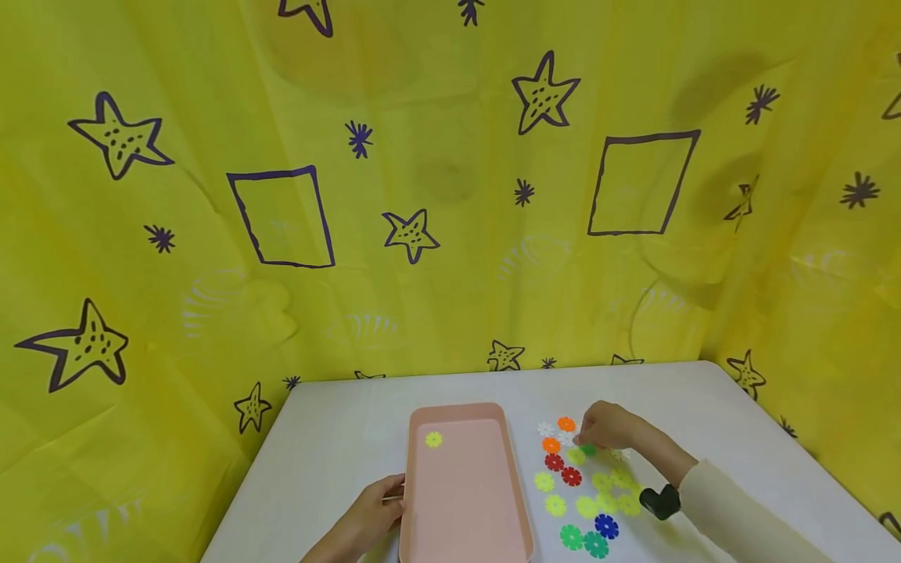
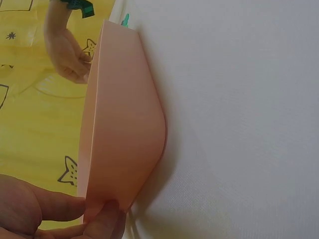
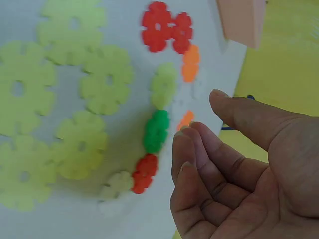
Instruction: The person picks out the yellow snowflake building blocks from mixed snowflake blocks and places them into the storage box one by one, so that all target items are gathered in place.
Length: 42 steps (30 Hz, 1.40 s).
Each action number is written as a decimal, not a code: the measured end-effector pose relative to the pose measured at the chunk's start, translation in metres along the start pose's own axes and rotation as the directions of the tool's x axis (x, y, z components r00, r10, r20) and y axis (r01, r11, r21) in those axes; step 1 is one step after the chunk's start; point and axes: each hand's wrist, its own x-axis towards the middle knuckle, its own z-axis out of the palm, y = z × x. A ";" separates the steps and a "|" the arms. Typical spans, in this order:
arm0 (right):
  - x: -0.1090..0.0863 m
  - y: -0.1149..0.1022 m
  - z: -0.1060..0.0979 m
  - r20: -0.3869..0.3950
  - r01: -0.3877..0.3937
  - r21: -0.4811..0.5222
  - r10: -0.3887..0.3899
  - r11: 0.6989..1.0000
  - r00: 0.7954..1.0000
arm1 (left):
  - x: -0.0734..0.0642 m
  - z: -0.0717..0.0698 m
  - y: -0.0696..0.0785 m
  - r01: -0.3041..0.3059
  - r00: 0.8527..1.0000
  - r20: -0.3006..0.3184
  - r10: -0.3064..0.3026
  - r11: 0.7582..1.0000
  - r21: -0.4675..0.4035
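Observation:
On the table lies a pink rectangular tray (image 1: 468,493) with one yellow-green snowflake disc (image 1: 434,439) inside, near its far left corner. My left hand (image 1: 373,508) grips the tray's left side wall; in the left wrist view, the thumb is at the rim and fingers press the outer wall. To the right of the tray, my right hand (image 1: 605,426) hovers over the far part of a spread of snowflake discs. The right wrist view shows its fingers (image 3: 219,154) loosely bent, the thumb apart and nothing between them. Nearest are a green disc (image 3: 156,131) and an orange disc (image 3: 186,120).
Several yellow-green discs (image 1: 604,502) lie close together right of the tray. Two red discs (image 1: 563,468), a blue disc (image 1: 607,526) and green discs (image 1: 595,545) are spread around them. A yellow patterned curtain (image 1: 450,297) hangs behind the white table (image 1: 331,438).

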 end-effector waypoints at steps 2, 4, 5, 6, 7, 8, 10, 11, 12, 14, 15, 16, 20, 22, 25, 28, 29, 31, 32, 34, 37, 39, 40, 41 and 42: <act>-0.003 0.002 0.008 -0.026 0.001 -0.006 -0.001 1.000 1.000 | 0.000 0.000 0.001 -0.003 1.000 0.000 0.003 1.000 -0.001; -0.005 0.003 0.015 -0.049 -0.006 -0.003 0.006 1.000 0.999 | -0.001 0.000 0.001 -0.005 1.000 0.000 0.005 1.000 0.001; -0.006 0.003 0.019 -0.059 -0.010 0.001 0.010 1.000 0.998 | -0.001 0.000 0.001 -0.004 1.000 0.000 0.004 1.000 0.000; -0.007 0.003 0.022 -0.066 -0.016 0.004 0.016 1.000 0.998 | -0.002 -0.001 0.002 -0.001 1.000 -0.001 0.001 1.000 0.001; -0.008 0.003 0.026 -0.071 -0.021 0.006 0.021 1.000 0.997 | -0.002 -0.001 0.002 -0.002 1.000 -0.001 0.002 1.000 0.000; -0.008 0.002 0.028 -0.073 -0.030 0.011 0.030 1.000 0.997 | -0.002 -0.001 0.002 0.000 1.000 -0.003 0.000 1.000 0.000; -0.009 0.002 0.033 -0.080 -0.041 0.015 0.042 0.999 0.996 | -0.002 -0.001 0.003 0.004 1.000 -0.006 -0.004 1.000 -0.001; -0.010 0.001 0.035 -0.085 -0.043 0.012 0.044 0.999 0.995 | -0.002 -0.001 0.003 0.007 1.000 -0.007 -0.007 1.000 -0.002; -0.009 0.001 0.037 -0.089 -0.044 0.007 0.045 0.999 0.995 | -0.003 0.000 0.003 0.009 1.000 -0.008 -0.009 1.000 -0.002; -0.009 0.001 0.039 -0.095 -0.038 0.006 0.038 0.999 0.995 | -0.002 0.000 0.003 0.007 1.000 -0.010 -0.007 1.000 -0.003; -0.009 0.001 0.040 -0.096 -0.032 0.007 0.032 0.999 0.995 | -0.002 0.000 0.003 0.008 1.000 -0.010 -0.008 1.000 -0.003; -0.009 0.000 0.040 -0.096 -0.026 0.009 0.027 1.000 0.995 | -0.002 0.000 0.003 0.008 1.000 -0.009 -0.008 1.000 -0.003; -0.010 0.000 0.040 -0.076 -0.015 0.022 0.017 1.000 0.997 | -0.002 -0.001 0.002 0.010 1.000 -0.010 -0.010 1.000 -0.005; -0.009 0.000 0.038 -0.065 -0.024 0.019 0.025 1.000 0.998 | -0.002 -0.001 0.002 0.010 1.000 -0.010 -0.010 1.000 -0.008; -0.009 0.000 0.036 -0.046 -0.047 0.020 0.048 0.999 0.998 | -0.002 0.000 0.002 0.005 1.000 -0.011 -0.006 1.000 -0.010; -0.008 0.002 0.035 -0.030 -0.071 0.034 0.072 0.997 0.997 | -0.002 0.001 0.002 0.005 1.000 -0.013 -0.005 1.000 -0.009; -0.007 0.003 0.035 -0.022 -0.077 0.043 0.078 0.996 0.997 | -0.002 0.001 0.002 0.004 1.000 -0.014 -0.004 1.000 -0.007; -0.006 0.004 0.034 -0.015 -0.082 0.065 0.083 0.995 0.996 | -0.002 0.001 0.002 0.003 1.000 -0.015 -0.003 1.000 -0.005; -0.005 0.006 0.033 -0.011 -0.084 0.073 0.085 0.994 0.996 | -0.002 0.001 0.002 0.003 1.000 -0.015 -0.003 1.000 -0.005; -0.005 0.007 0.032 -0.007 -0.090 0.097 0.091 0.991 0.996 | -0.001 0.002 0.002 -0.001 1.000 -0.018 0.001 1.000 -0.004; -0.005 0.009 0.030 -0.005 -0.107 0.133 0.108 0.985 0.994 | -0.001 0.002 0.002 -0.003 1.000 -0.021 0.003 1.000 -0.004; -0.006 0.010 0.030 -0.005 -0.112 0.153 0.114 0.982 0.993 | -0.001 0.002 0.002 -0.003 1.000 -0.024 0.003 1.000 -0.003; -0.007 0.010 0.029 -0.006 -0.112 0.161 0.115 0.981 0.993 | -0.001 0.002 0.001 -0.001 1.000 -0.025 0.001 1.000 -0.002; -0.008 0.011 0.029 -0.009 -0.107 0.157 0.110 0.982 0.994 | -0.001 0.002 0.001 0.001 1.000 -0.025 -0.001 1.000 -0.002; -0.008 0.012 0.029 -0.012 -0.104 0.157 0.107 0.982 0.994 | -0.001 0.002 0.001 0.001 1.000 -0.025 -0.001 1.000 -0.002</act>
